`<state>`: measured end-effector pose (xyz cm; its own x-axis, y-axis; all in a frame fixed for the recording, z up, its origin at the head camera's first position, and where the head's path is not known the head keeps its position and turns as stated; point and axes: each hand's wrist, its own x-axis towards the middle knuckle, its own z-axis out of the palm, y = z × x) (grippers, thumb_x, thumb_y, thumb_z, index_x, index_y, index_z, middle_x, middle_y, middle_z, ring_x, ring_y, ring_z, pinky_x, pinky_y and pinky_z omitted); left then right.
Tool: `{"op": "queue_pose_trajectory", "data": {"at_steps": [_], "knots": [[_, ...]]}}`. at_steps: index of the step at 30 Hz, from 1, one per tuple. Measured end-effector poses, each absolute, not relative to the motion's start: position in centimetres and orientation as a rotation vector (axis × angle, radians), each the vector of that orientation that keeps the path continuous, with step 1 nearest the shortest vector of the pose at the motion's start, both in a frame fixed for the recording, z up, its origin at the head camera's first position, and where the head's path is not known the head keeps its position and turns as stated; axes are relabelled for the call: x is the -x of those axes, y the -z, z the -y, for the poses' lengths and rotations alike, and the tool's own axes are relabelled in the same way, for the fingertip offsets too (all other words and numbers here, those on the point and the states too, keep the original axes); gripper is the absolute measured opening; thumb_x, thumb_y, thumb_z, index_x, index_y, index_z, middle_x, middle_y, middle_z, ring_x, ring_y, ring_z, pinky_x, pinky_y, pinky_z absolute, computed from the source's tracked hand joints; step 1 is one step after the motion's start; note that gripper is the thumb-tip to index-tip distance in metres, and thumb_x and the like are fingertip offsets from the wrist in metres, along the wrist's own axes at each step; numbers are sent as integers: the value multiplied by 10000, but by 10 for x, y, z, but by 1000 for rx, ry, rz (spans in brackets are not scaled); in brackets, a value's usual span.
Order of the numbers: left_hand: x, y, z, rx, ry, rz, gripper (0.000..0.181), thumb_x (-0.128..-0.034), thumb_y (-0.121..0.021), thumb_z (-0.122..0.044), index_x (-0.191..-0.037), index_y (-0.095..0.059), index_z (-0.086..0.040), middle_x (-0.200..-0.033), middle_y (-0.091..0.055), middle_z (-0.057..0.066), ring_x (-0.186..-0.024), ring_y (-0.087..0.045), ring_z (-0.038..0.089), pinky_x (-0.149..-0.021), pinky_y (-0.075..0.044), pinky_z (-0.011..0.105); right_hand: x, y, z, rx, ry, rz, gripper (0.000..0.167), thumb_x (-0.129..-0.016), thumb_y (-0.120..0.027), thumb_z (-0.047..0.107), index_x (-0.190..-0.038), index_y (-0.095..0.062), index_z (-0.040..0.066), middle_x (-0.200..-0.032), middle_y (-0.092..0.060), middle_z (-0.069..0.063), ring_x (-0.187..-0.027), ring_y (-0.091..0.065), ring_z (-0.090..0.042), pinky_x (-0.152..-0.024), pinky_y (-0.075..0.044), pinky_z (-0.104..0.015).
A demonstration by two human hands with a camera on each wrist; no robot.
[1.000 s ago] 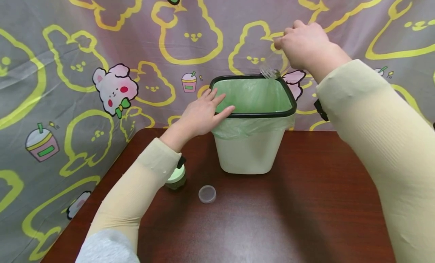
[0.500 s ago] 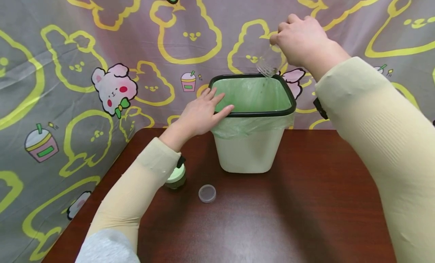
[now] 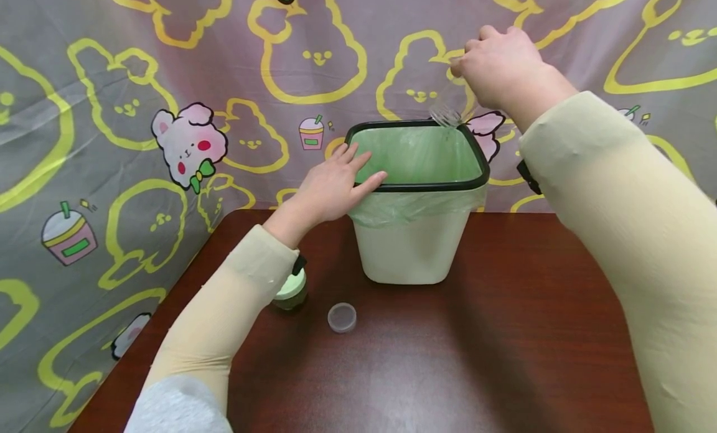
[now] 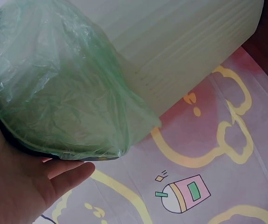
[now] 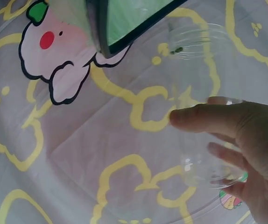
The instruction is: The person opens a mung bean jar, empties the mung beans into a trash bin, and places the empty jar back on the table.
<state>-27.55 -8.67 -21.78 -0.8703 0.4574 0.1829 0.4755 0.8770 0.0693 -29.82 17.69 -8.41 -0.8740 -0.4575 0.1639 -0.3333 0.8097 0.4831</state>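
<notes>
The bin (image 3: pixel 414 252) is standing upright, with a green bag (image 3: pixel 420 156) lining it and hanging down over its outside. At the near left side of the bin, the left grip (image 3: pixel 330 187) is lying on the black rim (image 3: pixel 426 188), its fingers stretching out and spreading apart. The right grip (image 3: pixel 501 63) is hanging high over the far right corner of the bin, its fingers curling around a clear jar (image 5: pixel 190 79). The jar is tipping mouth-down by that corner. A few green bits (image 5: pixel 177 50) are sticking inside, near its mouth.

For tipping well, the jar's mouth should probably be pointing well inside the bin, because now it is sitting so near the back rim that bits could be dropping behind. A gentle shake might be helping, with the left grip steadying the bin.

A big bunny cloth (image 3: pixel 313 47) is hanging behind the bin, leaving little room there. A brown surface (image 3: pixel 521 321) is holding the bin up. In front of the bin, to its left, a green-topped tub (image 3: pixel 291 291) is peeking out from under the left sleeve (image 3: pixel 224 321). Closer to the bin's front, a small clear lid (image 3: pixel 342 318) is lying flat, out of the way.
</notes>
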Motion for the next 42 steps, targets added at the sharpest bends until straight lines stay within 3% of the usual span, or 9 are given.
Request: {"op": "queue_pose_trajectory", "data": {"at_steps": [21, 42], "knots": [[276, 218, 87, 730, 172, 2877, 771, -968, -242, -673, -1536, -305, -156, -1596, -155, 135, -1465, -94, 286, -1143, -186, 459, 299, 88, -179, -623, 635, 2746, 510, -832, -502, -106, -1323, -531, 32, -1180, -499, -304, -1072, -382, -481, -772, -410, -622], [276, 218, 86, 732, 185, 2879, 766, -970, -248, -668, -1534, -309, -154, -1596, -157, 134, -1465, -95, 280, -1145, -181, 453, 298, 89, -178, -632, 600, 2703, 492, -840, -510, -92, -1321, -515, 13, -1202, -488, -309, -1125, -371, -498, -827, -393, -654]]}}
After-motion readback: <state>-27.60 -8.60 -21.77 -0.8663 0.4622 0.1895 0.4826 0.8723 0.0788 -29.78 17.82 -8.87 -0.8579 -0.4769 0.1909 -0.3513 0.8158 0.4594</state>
